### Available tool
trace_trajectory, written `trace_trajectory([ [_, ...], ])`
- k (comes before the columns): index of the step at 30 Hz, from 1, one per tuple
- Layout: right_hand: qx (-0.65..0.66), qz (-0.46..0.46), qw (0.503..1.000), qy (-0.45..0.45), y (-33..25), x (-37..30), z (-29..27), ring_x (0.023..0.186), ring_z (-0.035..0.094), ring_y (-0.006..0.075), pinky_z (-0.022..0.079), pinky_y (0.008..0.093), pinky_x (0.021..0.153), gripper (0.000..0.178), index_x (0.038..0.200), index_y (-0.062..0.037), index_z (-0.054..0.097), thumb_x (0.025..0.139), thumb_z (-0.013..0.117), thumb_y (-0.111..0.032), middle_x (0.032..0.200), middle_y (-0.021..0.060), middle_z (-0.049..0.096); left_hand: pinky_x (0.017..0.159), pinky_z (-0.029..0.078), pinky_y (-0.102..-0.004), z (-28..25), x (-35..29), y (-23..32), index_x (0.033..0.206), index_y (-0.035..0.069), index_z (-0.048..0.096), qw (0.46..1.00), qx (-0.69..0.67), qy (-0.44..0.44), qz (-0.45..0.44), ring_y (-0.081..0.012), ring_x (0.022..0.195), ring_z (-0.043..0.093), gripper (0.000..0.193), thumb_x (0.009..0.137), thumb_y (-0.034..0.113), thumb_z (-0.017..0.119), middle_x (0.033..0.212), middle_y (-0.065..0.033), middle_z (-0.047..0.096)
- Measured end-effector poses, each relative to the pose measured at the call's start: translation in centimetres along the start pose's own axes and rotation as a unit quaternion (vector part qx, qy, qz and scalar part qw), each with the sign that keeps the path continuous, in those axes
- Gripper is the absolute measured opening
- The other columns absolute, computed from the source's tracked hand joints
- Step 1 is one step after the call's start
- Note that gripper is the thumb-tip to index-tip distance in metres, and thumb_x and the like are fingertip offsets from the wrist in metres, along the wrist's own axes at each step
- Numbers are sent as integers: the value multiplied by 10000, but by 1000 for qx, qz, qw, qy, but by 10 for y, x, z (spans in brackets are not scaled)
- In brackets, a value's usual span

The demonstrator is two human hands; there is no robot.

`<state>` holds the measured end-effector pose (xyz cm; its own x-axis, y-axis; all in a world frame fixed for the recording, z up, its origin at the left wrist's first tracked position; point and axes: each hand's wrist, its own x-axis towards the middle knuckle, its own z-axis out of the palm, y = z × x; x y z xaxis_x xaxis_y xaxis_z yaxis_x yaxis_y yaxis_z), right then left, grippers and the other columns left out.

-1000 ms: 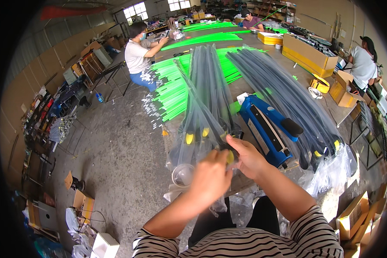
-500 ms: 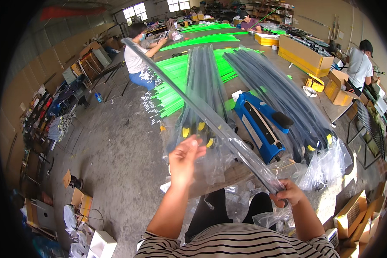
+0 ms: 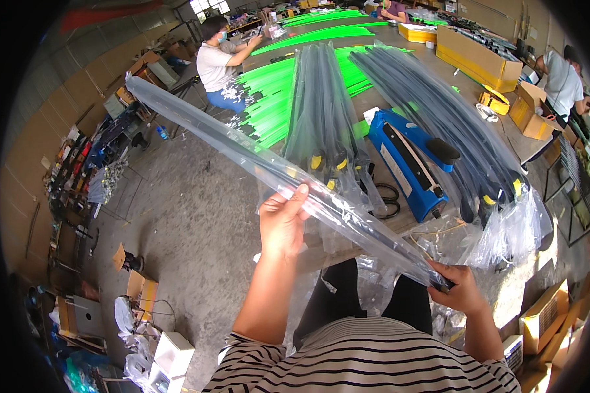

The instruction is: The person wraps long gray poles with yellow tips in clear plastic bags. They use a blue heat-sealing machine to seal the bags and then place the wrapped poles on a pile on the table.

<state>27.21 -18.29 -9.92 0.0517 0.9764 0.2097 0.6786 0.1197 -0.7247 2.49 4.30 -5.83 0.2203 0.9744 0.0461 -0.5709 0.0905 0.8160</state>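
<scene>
A long dark rod in a clear plastic sleeve [image 3: 210, 134] slants across in front of me, from the upper left down to the lower right. My left hand [image 3: 283, 223] is closed around the sleeve near its middle, thumb on top. At the lower right end, my right hand [image 3: 459, 289] grips the sleeve, its fingers partly hidden behind it. Beyond it on the table lie two bundles of similar bagged dark rods, a middle bundle [image 3: 316, 98] and a right bundle [image 3: 439, 118], both with yellow marks at their near ends. Between the bundles rests a blue impulse sealer [image 3: 400, 167], beside black-handled scissors [image 3: 391, 202].
Bright green rods [image 3: 269, 98] spread over the table's far part. A person [image 3: 217, 65] sits at the far left side. Another person [image 3: 560, 82] bends at the right, near an open cardboard box [image 3: 531, 111]. Crumpled clear plastic [image 3: 514, 229] hangs at the near right edge.
My left hand, beside the sleeve half a second ago, has closed on it. The sleeve's far end has swung left and down. My right hand keeps its grip, slightly farther right.
</scene>
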Motion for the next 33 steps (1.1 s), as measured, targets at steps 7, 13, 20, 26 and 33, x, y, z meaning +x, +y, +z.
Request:
trace_trajectory([
  [7, 45, -18, 999, -9, -8, 17, 4, 532, 555, 233, 462, 270, 554, 512, 1108, -63, 573, 606, 672, -50, 739, 132, 621, 626, 554, -314, 10, -28, -33, 884, -12, 608, 995, 21, -77, -58, -220, 741, 633, 107, 778, -4, 604, 836, -131, 628],
  [13, 36, -27, 999, -24, -14, 33, 4, 569, 579, 256, 478, 288, 577, 495, 1104, -93, 579, 615, 653, -69, 781, 143, 627, 684, 550, -343, 13, -47, -50, 918, -29, 586, 989, 36, -105, -95, -242, 793, 629, 127, 797, 9, 575, 869, -142, 624],
  [20, 54, -53, 997, -33, -24, 52, 14, 582, 599, 268, 486, 292, 588, 521, 1139, -77, 548, 631, 657, -110, 789, 159, 628, 675, 539, -331, 17, -58, -58, 946, -30, 571, 986, 29, -115, -114, -250, 819, 618, 163, 783, -15, 575, 873, -152, 617],
  [26, 142, -37, 989, 13, -6, 50, 17, 587, 599, 208, 478, 287, 580, 667, 1227, -83, 462, 620, 729, -147, 744, 125, 635, 662, 521, -347, 2, -42, -42, 914, -15, 588, 995, 40, -79, -42, -244, 788, 610, 153, 763, 4, 600, 855, -129, 614],
  [33, 340, 135, 903, 227, 36, 17, -11, 576, 558, 100, 447, 210, 541, 130, 898, 20, 617, 779, 615, -33, 679, 38, 598, 733, 477, -322, -34, -23, -19, 901, 15, 610, 999, 37, 9, 30, -181, 802, 591, 151, 753, 24, 638, 857, -84, 621],
])
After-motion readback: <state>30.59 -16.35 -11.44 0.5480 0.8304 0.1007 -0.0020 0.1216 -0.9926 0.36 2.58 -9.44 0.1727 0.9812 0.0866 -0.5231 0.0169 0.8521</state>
